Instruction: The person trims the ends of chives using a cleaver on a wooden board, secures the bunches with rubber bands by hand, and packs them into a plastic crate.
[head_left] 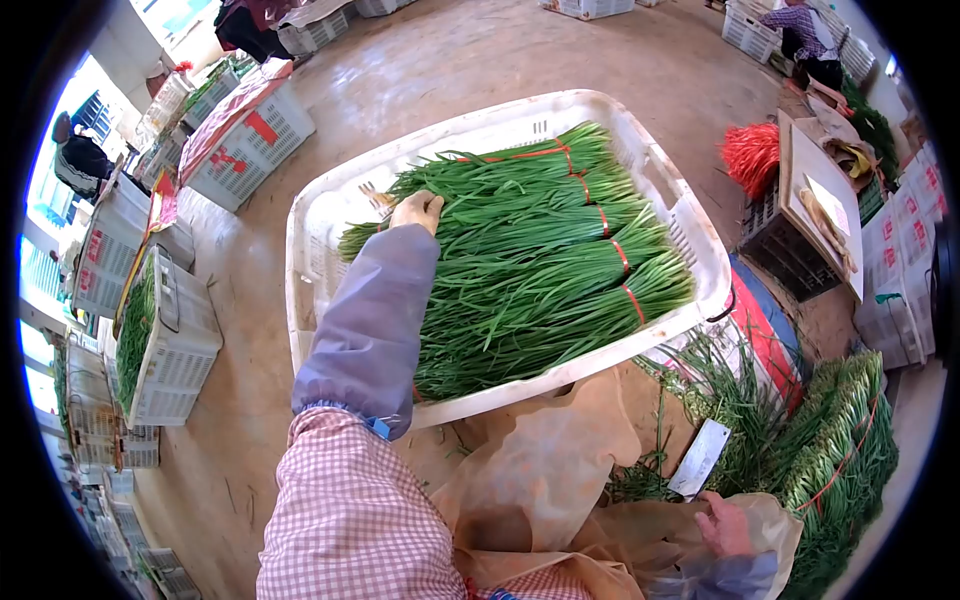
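Observation:
A white plastic crate (683, 235) holds several bundles of green chives (520, 260), tied with red bands. My left hand (417, 211) reaches over the crate's left part, its fingers curled against the chives. Beside it, pale stem ends (376, 195) point toward the crate's left wall. What lies under the fingers is partly hidden. Low on the right, my right hand (727, 524) rests over a thin tan cloth (560, 450), thumb and fingers apart. Just above it is a flat whitish rectangular piece (700, 458), apart from the fingers, among loose chives (735, 395).
At lower right lies a large pile of chives (845, 460) with a red band. Behind it stand a dark crate (790, 245) with a board on top and a red bunch of ties (752, 155). White crates (180, 340) line the left side. Other people (805, 40) are farther off.

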